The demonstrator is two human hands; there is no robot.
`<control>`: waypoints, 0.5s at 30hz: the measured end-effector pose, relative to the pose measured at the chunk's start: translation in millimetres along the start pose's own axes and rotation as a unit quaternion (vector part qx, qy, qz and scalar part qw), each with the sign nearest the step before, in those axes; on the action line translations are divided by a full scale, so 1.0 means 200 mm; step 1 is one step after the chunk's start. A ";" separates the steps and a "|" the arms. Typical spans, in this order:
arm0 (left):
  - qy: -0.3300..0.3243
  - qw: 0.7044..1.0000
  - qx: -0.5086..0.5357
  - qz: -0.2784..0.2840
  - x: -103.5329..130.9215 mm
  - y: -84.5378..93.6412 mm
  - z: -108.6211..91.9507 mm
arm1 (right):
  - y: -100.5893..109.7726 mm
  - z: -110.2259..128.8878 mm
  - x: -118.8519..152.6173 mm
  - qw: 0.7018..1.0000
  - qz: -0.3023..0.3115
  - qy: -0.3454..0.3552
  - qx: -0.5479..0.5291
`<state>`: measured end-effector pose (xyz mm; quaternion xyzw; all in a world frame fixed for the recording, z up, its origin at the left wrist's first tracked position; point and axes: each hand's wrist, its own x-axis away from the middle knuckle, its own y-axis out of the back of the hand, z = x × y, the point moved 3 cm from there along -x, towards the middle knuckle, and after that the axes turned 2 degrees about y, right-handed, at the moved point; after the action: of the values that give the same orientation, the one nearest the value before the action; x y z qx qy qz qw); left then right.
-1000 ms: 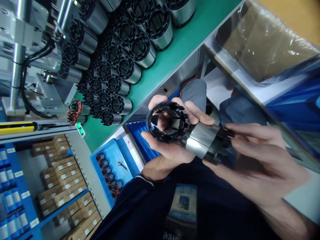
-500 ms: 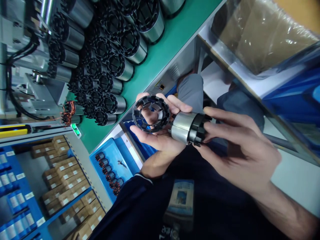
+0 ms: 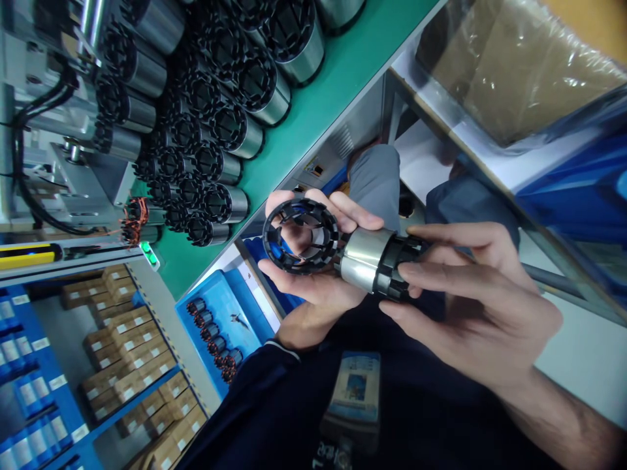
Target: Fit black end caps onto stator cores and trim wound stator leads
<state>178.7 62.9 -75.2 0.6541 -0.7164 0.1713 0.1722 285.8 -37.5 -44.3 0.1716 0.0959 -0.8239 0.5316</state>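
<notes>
My left hand is closed round a black slotted plastic ring, which lies at its fingers with the open side towards me. Right beside that ring, a silver cylindrical motor stator core rests against the same hand, lying on its side. A black toothed end ring sits at the core's right end. The fingertips and thumb of my right hand grip this end ring from the right. Whether the end ring is fully seated on the core I cannot tell.
Many similar stator cores stand in rows on the green bench. A blue tray holds several copper-wound stators. Machine parts are at upper left, cartons on shelves at lower left, and a plastic-wrapped box at upper right.
Both hands have shifted slightly right and down with the stator core. The loose ring has tilted, showing more of its inner wall. My right fingers have moved on the end ring.
</notes>
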 end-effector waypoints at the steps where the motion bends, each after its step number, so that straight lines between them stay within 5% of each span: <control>1: -0.033 0.998 0.037 -0.046 0.01 0.00 -0.01 | 0.00 0.00 0.00 1.000 0.000 -0.001 0.006; 3: -0.111 0.981 0.111 -0.111 0.04 0.00 -0.05 | 0.01 0.01 0.00 1.000 0.000 0.002 0.021; 8: -0.178 0.954 0.209 -0.119 0.11 -0.05 -0.09 | 0.01 0.02 0.02 0.992 0.027 0.011 0.124; 10: -0.121 0.952 0.258 -0.113 0.14 -0.06 -0.07 | 0.02 0.03 0.03 0.987 0.017 0.000 0.158; 15: 0.095 0.943 0.318 0.002 0.19 -0.06 0.03 | 0.03 0.01 0.04 0.983 0.050 -0.032 0.173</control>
<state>187.8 25.4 -62.9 0.6540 -0.6065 0.4517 0.0225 287.5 -46.9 -45.6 0.2395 -0.0735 -0.8052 0.5376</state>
